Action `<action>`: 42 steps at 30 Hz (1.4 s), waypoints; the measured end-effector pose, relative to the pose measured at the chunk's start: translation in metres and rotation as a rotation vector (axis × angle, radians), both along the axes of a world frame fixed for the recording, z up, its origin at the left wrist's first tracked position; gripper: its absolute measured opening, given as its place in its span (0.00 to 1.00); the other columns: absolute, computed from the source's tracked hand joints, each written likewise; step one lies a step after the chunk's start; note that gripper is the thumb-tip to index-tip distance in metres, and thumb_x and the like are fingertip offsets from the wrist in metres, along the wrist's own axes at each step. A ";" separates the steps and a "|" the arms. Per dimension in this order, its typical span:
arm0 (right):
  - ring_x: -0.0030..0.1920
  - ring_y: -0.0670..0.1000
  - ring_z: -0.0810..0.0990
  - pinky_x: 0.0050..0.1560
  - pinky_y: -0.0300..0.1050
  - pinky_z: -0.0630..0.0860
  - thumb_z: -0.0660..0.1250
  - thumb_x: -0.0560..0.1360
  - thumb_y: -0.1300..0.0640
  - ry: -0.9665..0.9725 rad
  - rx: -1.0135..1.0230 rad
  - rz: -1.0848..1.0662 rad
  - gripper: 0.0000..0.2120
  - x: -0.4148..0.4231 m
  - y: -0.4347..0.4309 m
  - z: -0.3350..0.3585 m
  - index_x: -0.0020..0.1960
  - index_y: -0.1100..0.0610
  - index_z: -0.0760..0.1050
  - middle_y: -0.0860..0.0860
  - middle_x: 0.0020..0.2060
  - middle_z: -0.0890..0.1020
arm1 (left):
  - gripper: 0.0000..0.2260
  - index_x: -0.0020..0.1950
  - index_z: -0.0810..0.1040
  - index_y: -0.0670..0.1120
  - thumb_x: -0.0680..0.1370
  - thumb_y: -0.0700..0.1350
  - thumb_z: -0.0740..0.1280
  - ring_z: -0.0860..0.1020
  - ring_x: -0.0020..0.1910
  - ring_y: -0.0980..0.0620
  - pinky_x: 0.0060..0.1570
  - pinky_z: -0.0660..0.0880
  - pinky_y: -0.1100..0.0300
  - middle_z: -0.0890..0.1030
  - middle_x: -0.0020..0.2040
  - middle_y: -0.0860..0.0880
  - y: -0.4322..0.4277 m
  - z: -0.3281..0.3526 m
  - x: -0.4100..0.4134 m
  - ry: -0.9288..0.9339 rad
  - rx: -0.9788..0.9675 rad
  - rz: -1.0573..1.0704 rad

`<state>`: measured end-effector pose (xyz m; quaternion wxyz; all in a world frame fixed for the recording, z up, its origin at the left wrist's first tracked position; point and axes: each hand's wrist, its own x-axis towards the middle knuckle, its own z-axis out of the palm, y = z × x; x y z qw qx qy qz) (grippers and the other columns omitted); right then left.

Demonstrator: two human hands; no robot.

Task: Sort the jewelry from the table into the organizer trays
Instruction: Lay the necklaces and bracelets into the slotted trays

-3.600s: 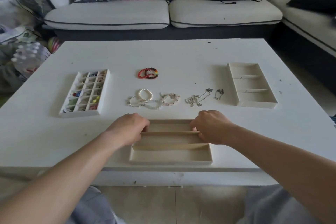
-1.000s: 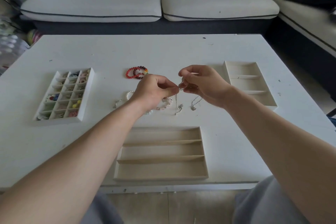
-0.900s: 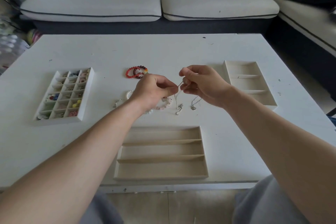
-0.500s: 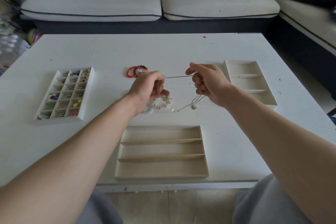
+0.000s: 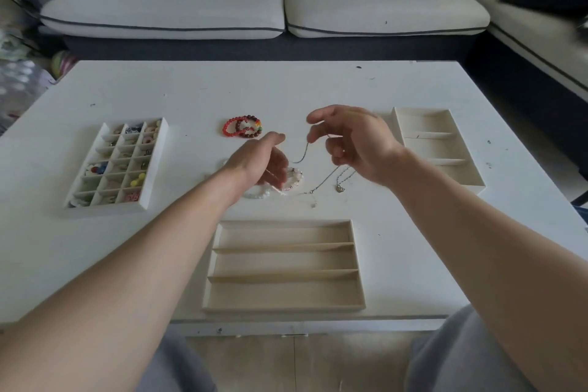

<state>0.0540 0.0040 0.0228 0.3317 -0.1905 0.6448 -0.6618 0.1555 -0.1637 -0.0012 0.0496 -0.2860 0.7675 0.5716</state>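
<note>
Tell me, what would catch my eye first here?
The left hand and right hand hover over mid-table, a thin silver chain sagging between their fingers. Just beyond them lie bright red bead bracelets, and nearest the viewer sits an empty three-slot tray.

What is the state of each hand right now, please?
Left hand: cannot be told; the silver chain reaches it, but the grip is hidden.
Right hand: pinching the silver chain.

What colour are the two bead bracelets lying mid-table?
The bead bracelets: one bright red, one dark maroon with multicoloured beads; head view.
</note>
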 end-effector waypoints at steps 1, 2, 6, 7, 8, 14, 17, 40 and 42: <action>0.29 0.50 0.68 0.29 0.41 0.63 0.56 0.81 0.63 0.008 0.009 0.030 0.13 0.003 -0.003 0.000 0.54 0.59 0.80 0.57 0.41 0.84 | 0.23 0.43 0.80 0.42 0.82 0.58 0.56 0.83 0.38 0.44 0.49 0.74 0.53 0.86 0.40 0.43 0.003 -0.001 -0.001 -0.025 -0.022 -0.023; 0.29 0.51 0.70 0.29 0.42 0.64 0.56 0.80 0.64 0.014 0.016 0.059 0.14 0.007 -0.005 0.000 0.54 0.60 0.80 0.58 0.41 0.84 | 0.24 0.45 0.81 0.42 0.82 0.58 0.55 0.84 0.40 0.45 0.47 0.73 0.54 0.87 0.41 0.43 0.006 -0.002 -0.001 -0.039 -0.034 -0.036; 0.31 0.52 0.72 0.30 0.42 0.66 0.54 0.79 0.65 0.019 0.013 0.131 0.15 0.014 -0.012 -0.002 0.54 0.60 0.79 0.60 0.43 0.85 | 0.21 0.46 0.81 0.47 0.84 0.56 0.53 0.84 0.53 0.46 0.59 0.75 0.51 0.87 0.48 0.48 0.019 -0.002 -0.007 0.068 0.067 0.004; 0.31 0.53 0.72 0.30 0.42 0.67 0.53 0.78 0.65 0.015 0.005 0.131 0.16 0.015 -0.013 -0.002 0.55 0.59 0.79 0.60 0.44 0.85 | 0.21 0.44 0.80 0.47 0.84 0.55 0.53 0.84 0.52 0.45 0.60 0.74 0.51 0.86 0.47 0.47 0.021 0.000 -0.008 0.115 0.129 0.018; 0.32 0.53 0.73 0.30 0.42 0.67 0.53 0.77 0.66 0.011 -0.004 0.129 0.16 0.014 -0.013 -0.001 0.55 0.59 0.78 0.61 0.44 0.85 | 0.22 0.43 0.80 0.45 0.85 0.53 0.52 0.84 0.48 0.44 0.59 0.75 0.51 0.85 0.43 0.47 0.022 0.002 -0.009 0.158 0.193 0.020; 0.30 0.52 0.71 0.32 0.44 0.66 0.57 0.79 0.62 0.049 0.041 0.065 0.12 0.005 -0.005 -0.004 0.51 0.58 0.80 0.55 0.36 0.80 | 0.22 0.29 0.70 0.48 0.82 0.53 0.63 0.67 0.25 0.50 0.37 0.79 0.55 0.65 0.27 0.50 0.016 0.009 -0.006 0.212 0.246 0.123; 0.28 0.51 0.67 0.32 0.44 0.65 0.61 0.80 0.59 0.074 0.117 0.017 0.09 0.000 -0.002 -0.010 0.47 0.59 0.80 0.52 0.30 0.71 | 0.23 0.27 0.63 0.51 0.81 0.48 0.65 0.57 0.24 0.52 0.26 0.64 0.62 0.58 0.27 0.52 0.007 0.015 -0.005 0.305 0.212 0.200; 0.33 0.50 0.77 0.36 0.39 0.78 0.68 0.70 0.80 -0.012 0.178 0.034 0.15 0.013 0.009 -0.028 0.48 0.62 0.78 0.54 0.38 0.75 | 0.17 0.34 0.69 0.48 0.82 0.50 0.64 0.64 0.24 0.54 0.30 0.74 0.61 0.66 0.26 0.52 -0.036 0.027 0.046 0.420 0.564 0.416; 0.37 0.50 0.79 0.39 0.39 0.80 0.69 0.71 0.79 -0.087 0.119 -0.030 0.15 0.014 0.011 -0.024 0.49 0.61 0.78 0.55 0.39 0.77 | 0.16 0.34 0.71 0.47 0.82 0.49 0.65 0.67 0.24 0.53 0.34 0.79 0.58 0.68 0.27 0.50 -0.037 0.025 0.049 0.403 0.531 0.473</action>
